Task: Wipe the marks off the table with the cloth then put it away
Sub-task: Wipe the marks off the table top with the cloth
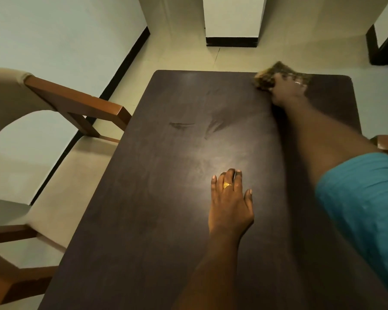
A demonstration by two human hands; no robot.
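Cloth (264, 79), brownish and bunched, lay at the far right corner of the table (143, 220), partly under the right hand (286, 90). That table was the biggest thing in view, a dark rectangular top with a dull sheen. Just beside its left edge stood a wooden armchair (76, 101) with pale upholstery. The right arm, in a teal sleeve (363, 209), reached across to the far corner; its hand pressed down on the cloth with fingers that looked curled over it, though blur hid the exact hold. The left hand (230, 202) rested flat on the near middle of the top, fingers straight and slightly spread, a gold ring (227, 185) on one. Two smeared marks (182, 125) showed near the table's centre, well apart from the cloth. The cloth seemed light, soft and limp, likely to fold or trail, so gathering it into the palm would probably control it better than pinching a corner.
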